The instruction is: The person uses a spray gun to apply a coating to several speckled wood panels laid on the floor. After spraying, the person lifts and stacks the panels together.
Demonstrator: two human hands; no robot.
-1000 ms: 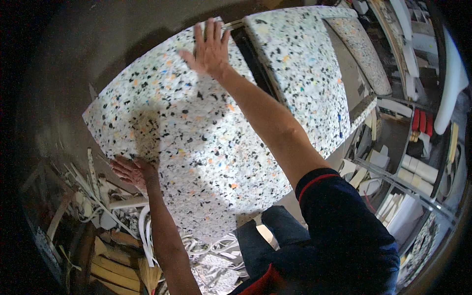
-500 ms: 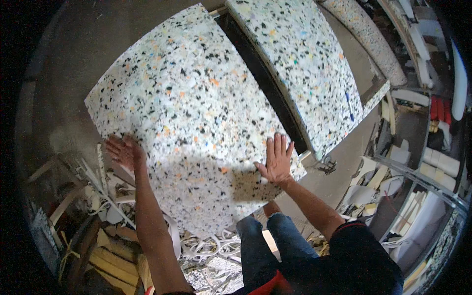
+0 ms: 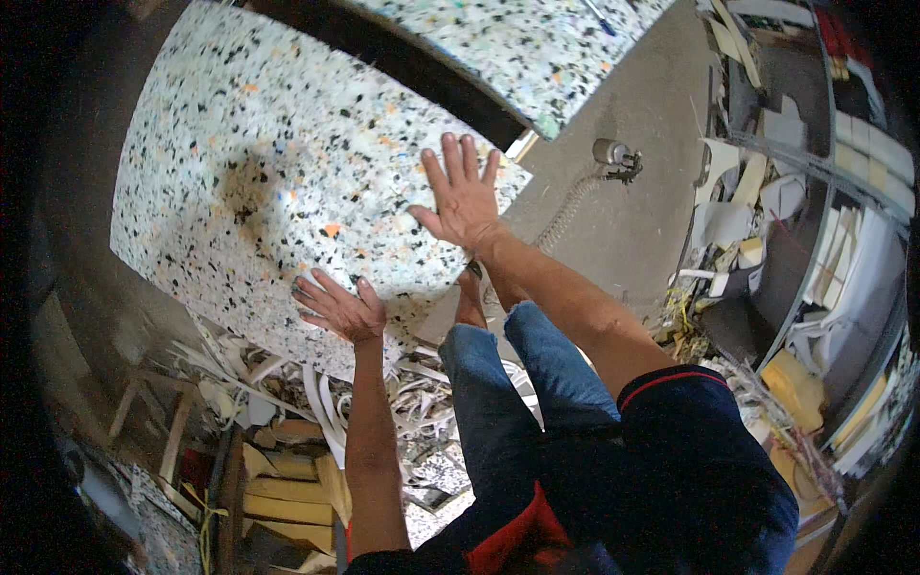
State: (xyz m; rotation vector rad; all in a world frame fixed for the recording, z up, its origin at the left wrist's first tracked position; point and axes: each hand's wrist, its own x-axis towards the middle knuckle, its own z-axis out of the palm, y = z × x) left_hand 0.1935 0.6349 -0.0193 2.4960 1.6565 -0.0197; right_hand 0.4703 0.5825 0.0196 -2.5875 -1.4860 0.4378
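A large sheet of speckled foam [image 3: 316, 125], white with black, orange and blue flecks, spreads out in front of me. My left hand [image 3: 340, 307] rests with fingers apart over its near part, beside a shadow. Flat on the sheet near its right corner lies my right hand [image 3: 465, 199], fingers spread. Neither hand holds anything. Beyond a dark gap sits a second speckled foam piece [image 3: 517, 57], with a blue pen [image 3: 600, 17] on top of it.
A spray gun [image 3: 618, 158] with a coiled hose [image 3: 565, 213] lies on the floor to the right. Shelves [image 3: 819, 240] of foam offcuts stand at the far right. Foam strips [image 3: 326, 407] and yellow foam blocks [image 3: 287, 494] are heaped below the sheet.
My view has shifted, so the sheets sit higher and farther left in it. My left hand has come from the sheet's left edge inward, closer to my right hand. The spray gun shows more fully.
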